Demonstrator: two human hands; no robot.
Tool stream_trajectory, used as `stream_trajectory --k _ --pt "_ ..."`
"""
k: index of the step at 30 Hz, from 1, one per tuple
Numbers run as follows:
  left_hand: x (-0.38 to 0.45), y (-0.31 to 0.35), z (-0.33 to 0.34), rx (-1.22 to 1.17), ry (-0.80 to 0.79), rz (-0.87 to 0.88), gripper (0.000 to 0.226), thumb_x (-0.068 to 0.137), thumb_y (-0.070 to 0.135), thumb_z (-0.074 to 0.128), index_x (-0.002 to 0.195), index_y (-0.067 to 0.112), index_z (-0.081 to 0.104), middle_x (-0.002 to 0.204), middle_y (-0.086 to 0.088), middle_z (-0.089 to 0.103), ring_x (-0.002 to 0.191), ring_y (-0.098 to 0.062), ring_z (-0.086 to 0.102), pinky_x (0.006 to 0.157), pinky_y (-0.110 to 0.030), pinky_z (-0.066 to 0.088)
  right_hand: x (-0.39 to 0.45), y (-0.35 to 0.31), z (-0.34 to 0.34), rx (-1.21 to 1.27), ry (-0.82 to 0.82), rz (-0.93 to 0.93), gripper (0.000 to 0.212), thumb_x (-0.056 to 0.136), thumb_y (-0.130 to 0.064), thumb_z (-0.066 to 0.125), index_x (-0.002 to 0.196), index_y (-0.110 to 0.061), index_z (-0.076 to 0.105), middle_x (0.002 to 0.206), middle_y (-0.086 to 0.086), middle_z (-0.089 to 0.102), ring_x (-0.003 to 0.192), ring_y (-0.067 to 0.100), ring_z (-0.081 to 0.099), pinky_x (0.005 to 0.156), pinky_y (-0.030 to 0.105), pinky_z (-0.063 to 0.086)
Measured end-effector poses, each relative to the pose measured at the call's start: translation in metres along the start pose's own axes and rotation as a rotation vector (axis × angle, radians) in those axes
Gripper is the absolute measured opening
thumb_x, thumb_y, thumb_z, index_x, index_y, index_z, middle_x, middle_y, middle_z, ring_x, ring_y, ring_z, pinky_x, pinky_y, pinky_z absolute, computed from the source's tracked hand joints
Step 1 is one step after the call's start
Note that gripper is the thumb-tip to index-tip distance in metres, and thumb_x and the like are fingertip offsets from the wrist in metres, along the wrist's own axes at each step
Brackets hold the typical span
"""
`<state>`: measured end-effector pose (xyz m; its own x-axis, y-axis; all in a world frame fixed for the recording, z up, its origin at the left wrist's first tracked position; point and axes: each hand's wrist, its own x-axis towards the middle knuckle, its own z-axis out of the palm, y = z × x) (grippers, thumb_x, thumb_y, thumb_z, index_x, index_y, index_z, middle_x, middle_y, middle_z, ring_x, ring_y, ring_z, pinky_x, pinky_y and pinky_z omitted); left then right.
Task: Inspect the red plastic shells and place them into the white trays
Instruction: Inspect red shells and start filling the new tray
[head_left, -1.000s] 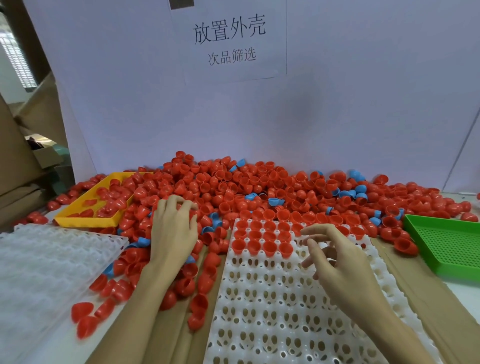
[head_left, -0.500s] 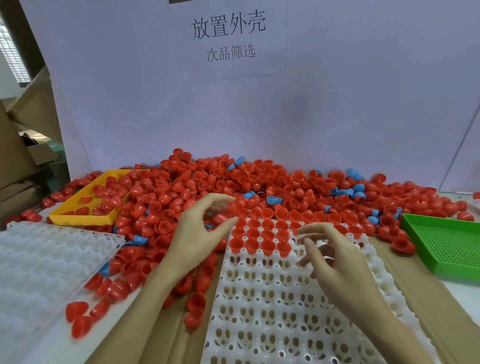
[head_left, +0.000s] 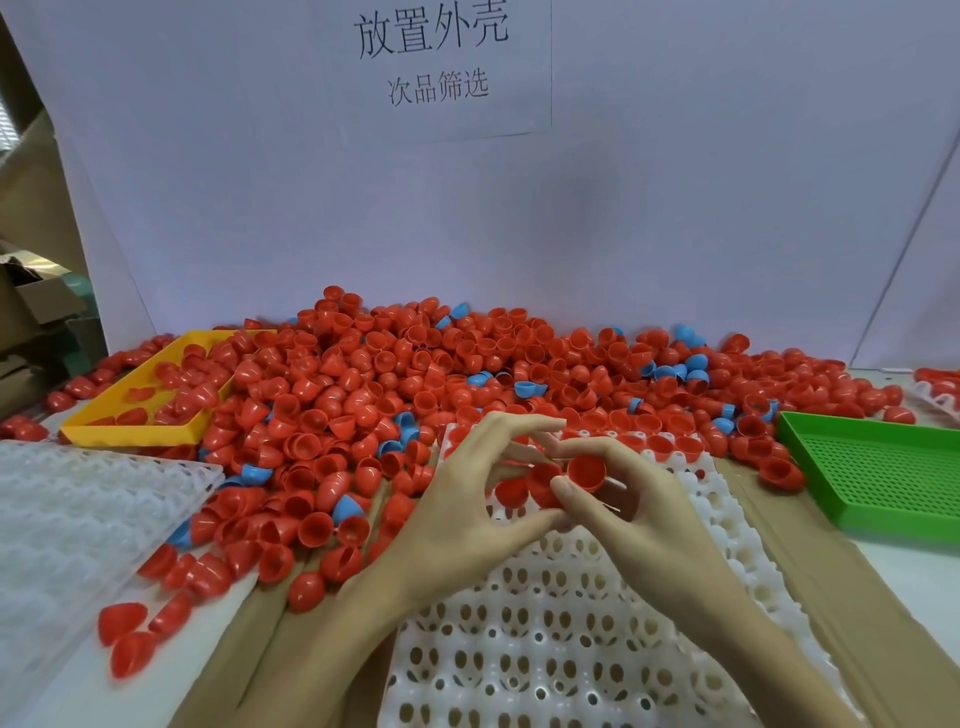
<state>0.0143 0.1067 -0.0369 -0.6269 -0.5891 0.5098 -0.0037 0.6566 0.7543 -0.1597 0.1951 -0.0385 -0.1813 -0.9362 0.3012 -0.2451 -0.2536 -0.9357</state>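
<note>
Both hands meet above the far end of the white tray: the left hand pinches one red shell, the right hand pinches another. Only the tray's far rows look filled, most sockets nearer the person are bare, and a large pile of shells remains beyond it.

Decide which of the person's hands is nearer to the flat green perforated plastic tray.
Right. The right hand is over the white moulded tray, on the side towards the green perforated tray, though apart from it. The left hand lies farther left.
</note>
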Motion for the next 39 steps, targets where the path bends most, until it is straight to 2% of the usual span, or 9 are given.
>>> stream_trajectory --k 11,17,21,23,27,29,31,35,39 --pt "0.002 0.002 -0.008 -0.294 0.024 -0.119 0.035 0.095 0.014 0.077 0.128 0.024 0.068 0.127 0.002 0.072 0.122 -0.019 0.068 0.097 -0.031 0.058 0.0 -0.008 -0.002 0.071 0.023 -0.059 0.029 0.093 -0.023 0.075 0.12 -0.031 0.075 0.107 0.0 0.079 0.092 0.025 0.078 0.088 0.033 0.063" --pt "0.005 -0.003 -0.015 -0.249 0.116 -0.121 0.03 0.094 0.01 0.076 0.121 0.022 0.071 0.124 0.004 0.073 0.118 -0.018 0.07 0.098 -0.027 0.056 -0.001 -0.006 -0.001 0.001 0.041 -0.051 0.039 0.092 -0.019 0.078 0.127 -0.034 0.072 0.101 -0.002 0.077 0.091 0.017 0.077 0.084 0.023 0.06" --pt "0.007 -0.006 -0.019 -0.166 0.191 -0.117 0.022 0.095 0.012 0.075 0.114 0.022 0.075 0.116 0.008 0.076 0.113 -0.01 0.071 0.095 -0.02 0.055 0.0 -0.003 -0.001 -0.034 0.073 -0.019 0.045 0.09 -0.022 0.079 0.131 -0.035 0.066 0.098 -0.004 0.075 0.092 0.015 0.074 0.085 0.025 0.06" --pt "0.008 -0.012 -0.03 -0.071 0.315 -0.107 0.018 0.095 0.012 0.075 0.11 0.022 0.076 0.112 0.007 0.076 0.109 -0.009 0.071 0.095 -0.022 0.056 0.0 -0.003 -0.003 -0.012 0.094 -0.002 0.044 0.09 -0.024 0.078 0.131 -0.035 0.064 0.099 -0.002 0.076 0.093 0.015 0.074 0.086 0.025 0.059" --pt "0.006 -0.036 -0.067 0.505 0.615 -0.132 0.019 0.096 0.013 0.072 0.115 0.017 0.073 0.126 0.002 0.063 0.119 -0.015 0.063 0.106 -0.039 0.054 0.002 -0.004 -0.009 0.019 0.121 0.01 0.036 0.094 -0.026 0.074 0.128 -0.035 0.066 0.102 -0.003 0.076 0.096 0.016 0.075 0.09 0.028 0.059" --pt "0.002 -0.047 -0.079 0.71 0.584 -0.259 0.033 0.098 0.021 0.07 0.13 0.013 0.067 0.145 -0.007 0.052 0.14 -0.025 0.048 0.116 -0.049 0.043 0.002 -0.004 -0.009 0.041 0.137 0.015 0.033 0.094 -0.025 0.073 0.126 -0.035 0.067 0.102 -0.002 0.076 0.096 0.017 0.076 0.091 0.03 0.061" --pt "-0.001 -0.054 -0.081 0.783 0.507 -0.295 0.036 0.099 0.025 0.069 0.132 0.011 0.066 0.15 -0.008 0.05 0.145 -0.028 0.042 0.12 -0.048 0.036 0.002 -0.004 -0.008 0.058 0.142 0.027 0.031 0.095 -0.024 0.072 0.125 -0.034 0.068 0.103 -0.001 0.076 0.097 0.017 0.076 0.091 0.034 0.061" --pt "0.002 -0.048 -0.06 0.756 0.419 -0.129 0.009 0.099 0.02 0.07 0.105 0.019 0.075 0.113 0.008 0.068 0.113 -0.015 0.062 0.105 -0.034 0.043 0.002 -0.002 -0.008 0.076 0.137 0.049 0.036 0.097 -0.021 0.071 0.129 -0.036 0.066 0.105 -0.002 0.076 0.099 0.016 0.076 0.092 0.034 0.06" --pt "0.003 -0.027 -0.028 0.359 0.168 -0.086 0.02 0.098 0.042 0.068 0.112 0.029 0.075 0.105 0.021 0.071 0.104 -0.005 0.068 0.091 -0.024 0.054 0.002 -0.002 -0.009 0.118 0.124 0.074 0.04 0.097 -0.024 0.07 0.133 -0.039 0.064 0.107 -0.004 0.077 0.1 0.015 0.076 0.092 0.026 0.06"
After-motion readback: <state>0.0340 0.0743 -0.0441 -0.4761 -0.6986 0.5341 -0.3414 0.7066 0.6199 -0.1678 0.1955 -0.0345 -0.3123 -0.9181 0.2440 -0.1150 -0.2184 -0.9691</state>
